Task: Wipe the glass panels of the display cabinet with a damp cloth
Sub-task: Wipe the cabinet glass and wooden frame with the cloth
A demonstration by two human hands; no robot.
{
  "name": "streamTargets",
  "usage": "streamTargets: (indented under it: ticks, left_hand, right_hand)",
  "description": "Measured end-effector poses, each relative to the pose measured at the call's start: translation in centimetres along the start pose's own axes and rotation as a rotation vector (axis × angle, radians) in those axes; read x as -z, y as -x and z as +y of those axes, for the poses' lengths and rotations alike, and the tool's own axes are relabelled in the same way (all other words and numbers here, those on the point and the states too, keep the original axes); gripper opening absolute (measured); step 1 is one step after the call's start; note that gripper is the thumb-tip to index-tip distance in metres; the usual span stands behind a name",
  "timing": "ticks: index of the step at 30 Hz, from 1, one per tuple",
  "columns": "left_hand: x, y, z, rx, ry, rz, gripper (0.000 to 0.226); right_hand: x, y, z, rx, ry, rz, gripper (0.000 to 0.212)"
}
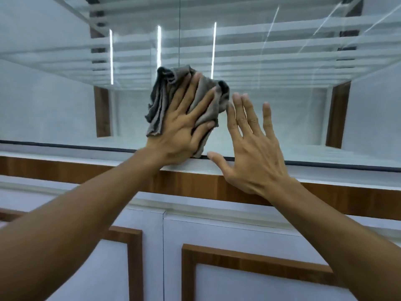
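Note:
A crumpled grey cloth [165, 94] is pressed flat against the glass panel [282, 109] of the display cabinet, near the panel's lower edge. My left hand [184, 129] lies spread over the cloth and pins it to the glass, thumb around its lower right corner. My right hand [253, 148] is open just to the right, fingers spread and pointing up, flat on or close to the same glass; its fingertips nearly touch the cloth's right edge. A vertical seam [179, 31] between two panes runs above the cloth.
Inside the cabinet are white glass shelves [238, 53] with lit vertical strips [213, 48] and brown wooden uprights [102, 111]. Below the glass runs a white ledge with a brown wooden band [65, 168]. White lower doors with brown frames [238, 253] sit beneath.

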State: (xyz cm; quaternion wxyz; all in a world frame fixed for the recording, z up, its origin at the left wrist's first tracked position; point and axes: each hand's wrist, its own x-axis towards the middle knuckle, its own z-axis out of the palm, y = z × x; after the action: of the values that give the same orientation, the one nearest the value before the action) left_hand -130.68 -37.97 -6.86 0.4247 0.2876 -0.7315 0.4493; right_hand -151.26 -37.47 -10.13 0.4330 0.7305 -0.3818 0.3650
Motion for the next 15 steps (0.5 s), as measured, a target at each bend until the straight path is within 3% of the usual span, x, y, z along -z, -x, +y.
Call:
streamTargets:
  ticks: [2, 5, 7, 11, 15]
  left_hand:
    - [-0.8, 0.4, 1.4, 0.17, -0.031, -0.046, 0.067]
    - [-1.2, 0.5, 0.9, 0.006, -0.042, -0.16, 0.07]
    - [-0.1, -0.9, -0.9, -0.06, -0.038, -0.14, 0.069]
    - [-0.6, -2.7, -0.5, 0.321, -0.076, 0.011, 0.071]
    - [-1.4, -0.9, 0.3, 0.386, -0.057, 0.004, 0.07]
  right_hand:
    - [0.3, -0.5, 1.4, 0.01, 0.018, 0.028, 0.097]
    - [0.8, -0.7, 4.2, 0.025, 0.081, 0.064, 0.092]
    - [1.0, -0.8, 4.5, 0.027, 0.074, 0.103, 0.086]
    - [0.8, -4.6, 2.6, 0.019, 0.027, 0.152, 0.076]
    - [1.2, -9.0, 1.2, 0.081, 0.002, 0.147, 0.072]
